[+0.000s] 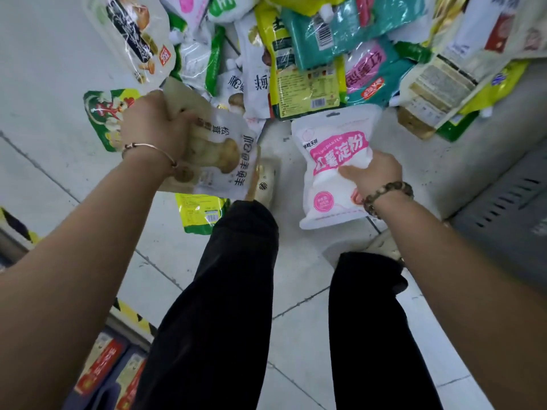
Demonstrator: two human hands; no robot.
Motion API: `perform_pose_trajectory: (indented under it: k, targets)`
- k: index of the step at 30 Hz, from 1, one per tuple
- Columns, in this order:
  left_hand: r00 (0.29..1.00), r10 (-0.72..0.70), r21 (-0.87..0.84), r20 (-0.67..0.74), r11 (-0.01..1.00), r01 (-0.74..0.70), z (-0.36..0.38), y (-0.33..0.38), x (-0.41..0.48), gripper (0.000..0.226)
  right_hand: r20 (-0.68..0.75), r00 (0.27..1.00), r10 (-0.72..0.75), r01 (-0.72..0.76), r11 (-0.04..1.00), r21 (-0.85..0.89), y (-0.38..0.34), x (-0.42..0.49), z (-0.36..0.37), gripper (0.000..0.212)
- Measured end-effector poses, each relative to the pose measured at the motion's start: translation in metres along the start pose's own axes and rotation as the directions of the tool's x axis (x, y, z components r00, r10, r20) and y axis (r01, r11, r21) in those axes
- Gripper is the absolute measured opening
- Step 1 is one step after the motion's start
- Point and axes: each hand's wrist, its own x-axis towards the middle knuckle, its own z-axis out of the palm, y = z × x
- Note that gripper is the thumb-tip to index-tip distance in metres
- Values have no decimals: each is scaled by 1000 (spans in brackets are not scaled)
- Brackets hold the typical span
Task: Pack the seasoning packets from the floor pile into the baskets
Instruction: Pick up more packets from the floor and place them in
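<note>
A pile of seasoning packets (pixel 310 54) covers the floor at the top of the view. My left hand (pixel 154 125) grips a beige mushroom-print packet (pixel 219 155), held above the floor left of centre. My right hand (pixel 373 173) grips a white packet with a pink label (pixel 334 161) by its right side, just below the pile. A yellow-green packet (pixel 201 213) lies on the floor under the mushroom packet. No basket shows clearly.
My legs in black trousers (pixel 231 291) stand on the pale floor tiles (pixel 59 69). A grey metal cabinet with vent slots (pixel 509 214) is at the right. Boxed goods with red labels (pixel 103 368) sit at the lower left beside yellow-black striped tape (pixel 130 315).
</note>
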Motion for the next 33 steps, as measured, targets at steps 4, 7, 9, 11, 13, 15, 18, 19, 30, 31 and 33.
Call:
perform_pose_trajectory:
  k: [4, 7, 9, 11, 13, 15, 18, 19, 30, 31, 33]
  targets:
    - [995, -97, -329, 0, 940, 91, -16, 41, -32, 27, -127, 991, 36, -3, 968, 250, -2, -42, -40, 12]
    - [988, -140, -614, 59, 776, 147, -28, 77, -62, 18, -236, 971, 44, 36, 945, 326, -2, -67, -74, 14]
    - [985, -143, -702, 99, 691, 171, -37, 103, -79, 14, -301, 953, 38, 76, 931, 358, -2, -81, -100, 16]
    - [976, -132, -770, 172, 600, 217, -48, 128, -96, 10, -358, 933, 46, 101, 919, 380, 1, -97, -127, 18]
    - [962, -128, -825, 242, 494, 273, -58, 150, -110, 12, -399, 916, 44, 130, 908, 397, 3, -114, -152, 25]
    - [939, -126, -842, 319, 418, 342, -70, 173, -126, 16, -414, 909, 41, 149, 897, 415, 8, -129, -178, 25]
    - [903, -62, -841, 425, 343, 419, -86, 204, -150, 14, -463, 886, 31, 184, 893, 410, 15, -154, -214, 21]
    - [897, -15, -844, 443, 331, 422, -91, 212, -159, 13, -478, 878, 24, 188, 901, 391, 19, -161, -224, 19]
    - [841, 250, -870, 480, 259, 419, -108, 312, -275, 31, -626, 772, 105, 185, 906, 381, 87, -243, -338, 30]
    - [845, 278, -879, 457, 285, 382, -106, 323, -288, 34, -636, 763, 117, 166, 916, 367, 101, -249, -349, 30]
    - [850, 357, -902, 387, 338, 269, -98, 343, -313, 29, -652, 742, 155, 91, 940, 328, 130, -259, -368, 30]
